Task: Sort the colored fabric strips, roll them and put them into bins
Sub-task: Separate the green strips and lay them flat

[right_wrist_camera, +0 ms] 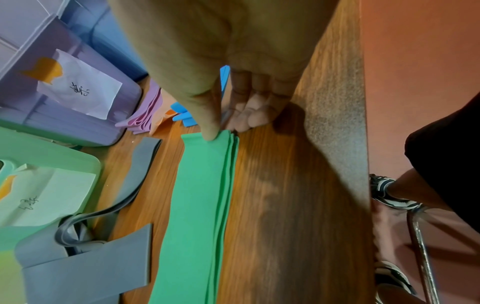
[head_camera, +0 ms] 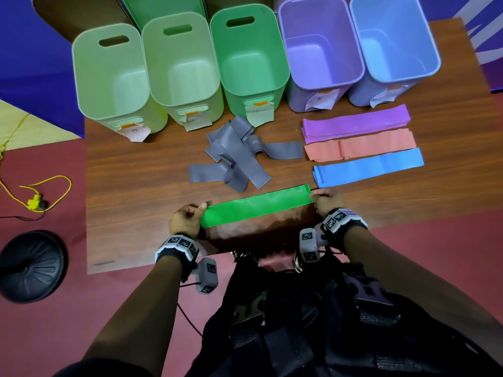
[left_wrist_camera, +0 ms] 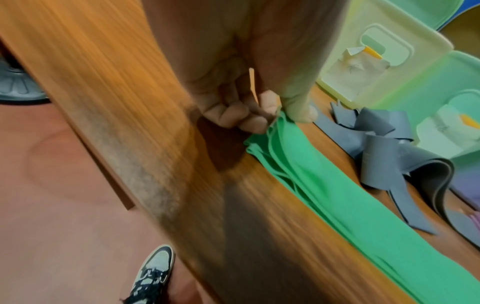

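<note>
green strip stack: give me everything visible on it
The green strips are a bright green stack of several thin, flexible layers, edges visible in both wrist views and roughly aligned. They lie flat and stretched out lengthwise on the wooden table, near its front edge, below the grey strips. The left hand pinches one end between thumb and curled fingers; the right hand pinches the other end. No roll started yet.

Wood-grain tabletop [head_camera: 141,170], green strips [head_camera: 257,206] stretched flat between the two grips, grey strips [head_camera: 234,156] heaped just beyond them, purple, orange and blue stacks [head_camera: 362,148] laid beyond the right grip, five bins [head_camera: 245,61] lined farthest away.
</note>
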A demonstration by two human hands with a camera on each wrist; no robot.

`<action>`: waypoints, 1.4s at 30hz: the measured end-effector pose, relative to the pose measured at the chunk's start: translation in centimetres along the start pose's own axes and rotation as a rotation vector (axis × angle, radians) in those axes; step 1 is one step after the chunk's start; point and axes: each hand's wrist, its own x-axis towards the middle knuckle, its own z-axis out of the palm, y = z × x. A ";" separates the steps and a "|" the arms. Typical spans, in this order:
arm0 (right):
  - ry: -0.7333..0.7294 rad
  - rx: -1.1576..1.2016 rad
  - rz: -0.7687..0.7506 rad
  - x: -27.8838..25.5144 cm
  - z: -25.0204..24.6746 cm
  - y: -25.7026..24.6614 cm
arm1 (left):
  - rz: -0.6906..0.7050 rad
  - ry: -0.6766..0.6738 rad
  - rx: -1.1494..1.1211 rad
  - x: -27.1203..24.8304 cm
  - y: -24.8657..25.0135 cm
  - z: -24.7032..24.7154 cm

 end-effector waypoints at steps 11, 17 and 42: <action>-0.079 0.153 -0.045 -1.6 -0.3 -1.5 | 0.052 -0.023 -0.003 -0.6 1.6 -0.3; -0.102 0.160 -0.125 -2.3 0.2 -2.6 | 0.036 -0.164 -0.148 -1.7 3.7 0.8; -0.113 -0.188 -0.114 -1.7 0.7 -2.8 | 0.034 -0.172 0.196 -0.1 2.7 0.2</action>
